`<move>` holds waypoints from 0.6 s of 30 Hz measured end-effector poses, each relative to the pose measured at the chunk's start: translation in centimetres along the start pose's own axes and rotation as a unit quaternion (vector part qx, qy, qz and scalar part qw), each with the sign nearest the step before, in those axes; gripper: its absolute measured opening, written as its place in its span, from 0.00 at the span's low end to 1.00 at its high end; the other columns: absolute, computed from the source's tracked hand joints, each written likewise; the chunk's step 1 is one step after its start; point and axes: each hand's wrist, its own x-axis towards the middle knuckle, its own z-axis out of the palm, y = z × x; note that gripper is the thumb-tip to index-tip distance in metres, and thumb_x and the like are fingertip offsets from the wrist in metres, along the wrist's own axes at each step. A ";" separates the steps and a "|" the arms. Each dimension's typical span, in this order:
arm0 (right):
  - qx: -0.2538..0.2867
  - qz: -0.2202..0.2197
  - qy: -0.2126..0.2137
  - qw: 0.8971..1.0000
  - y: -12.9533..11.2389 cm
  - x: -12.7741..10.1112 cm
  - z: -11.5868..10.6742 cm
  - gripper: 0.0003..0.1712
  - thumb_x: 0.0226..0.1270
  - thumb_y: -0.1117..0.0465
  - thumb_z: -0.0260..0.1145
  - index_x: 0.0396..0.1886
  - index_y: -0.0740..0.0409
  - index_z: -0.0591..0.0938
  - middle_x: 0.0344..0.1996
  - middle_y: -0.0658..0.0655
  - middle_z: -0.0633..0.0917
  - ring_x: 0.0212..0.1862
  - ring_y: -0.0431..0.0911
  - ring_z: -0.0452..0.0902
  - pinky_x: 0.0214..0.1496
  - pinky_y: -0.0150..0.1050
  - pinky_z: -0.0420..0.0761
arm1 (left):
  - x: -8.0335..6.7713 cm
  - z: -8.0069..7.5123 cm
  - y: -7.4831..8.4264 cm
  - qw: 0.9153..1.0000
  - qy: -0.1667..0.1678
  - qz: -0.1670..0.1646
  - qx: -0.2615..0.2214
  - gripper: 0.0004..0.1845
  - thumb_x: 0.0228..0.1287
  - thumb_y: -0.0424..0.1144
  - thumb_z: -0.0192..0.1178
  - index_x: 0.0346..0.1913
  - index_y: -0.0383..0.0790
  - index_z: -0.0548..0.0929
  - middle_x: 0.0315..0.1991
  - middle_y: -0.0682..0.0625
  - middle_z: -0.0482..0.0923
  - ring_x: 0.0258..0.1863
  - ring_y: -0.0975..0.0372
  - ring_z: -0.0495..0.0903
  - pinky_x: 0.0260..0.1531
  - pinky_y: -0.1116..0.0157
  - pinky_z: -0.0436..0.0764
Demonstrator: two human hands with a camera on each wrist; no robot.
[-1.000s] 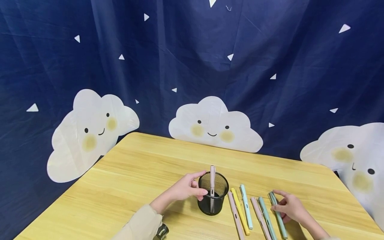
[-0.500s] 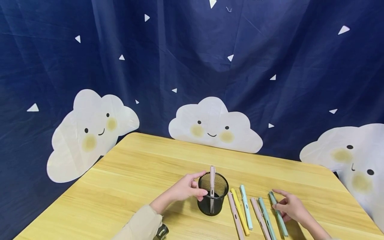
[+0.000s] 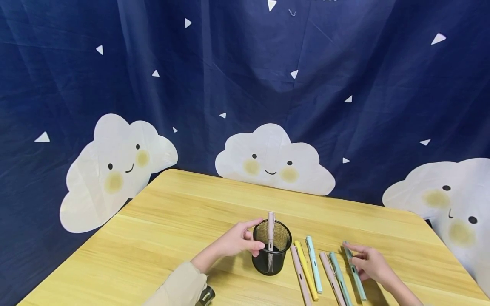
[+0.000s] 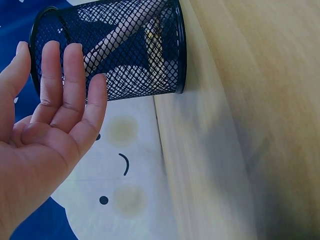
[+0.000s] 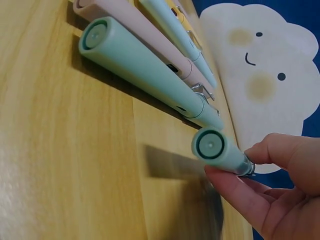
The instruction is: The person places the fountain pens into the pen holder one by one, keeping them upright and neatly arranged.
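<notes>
Pen point(image 3: 354, 274), pale green, capped and slim, pinched by right hand point(image 3: 369, 264) at right end of row on wooden table point(image 3: 160, 221). Six pens lying there, long axes running near to far; one pink pen point(image 3: 271, 231) upright in single black mesh cup point(image 3: 272, 250). Left hand point(image 3: 237, 240) open, fingers straight against cup.

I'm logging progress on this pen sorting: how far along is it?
Early. One pale pink pen stands in the black mesh cup, beside the left hand. The right hand pinches the rightmost mint-green pen. Five more pens lie on the wooden table.
</notes>
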 end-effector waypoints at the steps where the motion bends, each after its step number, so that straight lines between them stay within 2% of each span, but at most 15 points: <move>1: 0.000 0.002 0.002 1.000 -0.1 0.0 0.0 0.27 0.60 0.70 0.53 0.59 0.76 0.62 0.16 0.53 0.70 0.18 0.42 0.68 0.21 0.42 0.78 | 0.0 0.0 0.0 1.000 0.000 0.000 0.000 0.38 0.56 0.31 0.61 0.66 0.27 0.53 0.18 0.39 0.77 0.20 0.59 0.79 0.33 0.67 0.79; 7: -0.023 0.011 0.029 0.999 -0.4 0.0 0.3 0.23 0.60 0.71 0.50 0.56 0.76 0.68 0.15 0.52 0.67 0.18 0.42 0.66 0.21 0.40 0.77 | 0.0 0.0 -0.1 1.000 0.000 0.000 0.000 0.38 0.56 0.31 0.61 0.66 0.27 0.52 0.18 0.39 0.77 0.20 0.58 0.80 0.33 0.67 0.79; 11: -0.036 0.003 0.044 0.998 -0.6 0.1 0.6 0.22 0.62 0.71 0.50 0.55 0.76 0.68 0.18 0.53 0.70 0.18 0.43 0.67 0.20 0.39 0.77 | 0.0 0.0 -0.1 1.000 0.001 -0.001 0.003 0.38 0.55 0.31 0.61 0.66 0.27 0.52 0.18 0.40 0.77 0.20 0.58 0.80 0.33 0.67 0.79; 15: -0.011 -0.006 0.053 0.999 -0.9 0.3 0.7 0.22 0.62 0.71 0.50 0.56 0.76 0.67 0.24 0.55 0.75 0.18 0.43 0.67 0.19 0.37 0.74 | 0.0 0.0 -0.1 1.000 0.001 -0.002 0.002 0.38 0.56 0.31 0.61 0.66 0.27 0.52 0.18 0.40 0.77 0.20 0.58 0.80 0.33 0.67 0.79; 18: 0.014 -0.017 0.076 0.997 -1.3 0.5 1.0 0.22 0.61 0.72 0.51 0.56 0.77 0.67 0.27 0.57 0.76 0.20 0.42 0.67 0.19 0.36 0.74 | 0.0 0.0 -0.1 1.000 0.001 -0.001 -0.003 0.38 0.56 0.31 0.61 0.66 0.27 0.52 0.18 0.39 0.77 0.20 0.58 0.79 0.32 0.66 0.79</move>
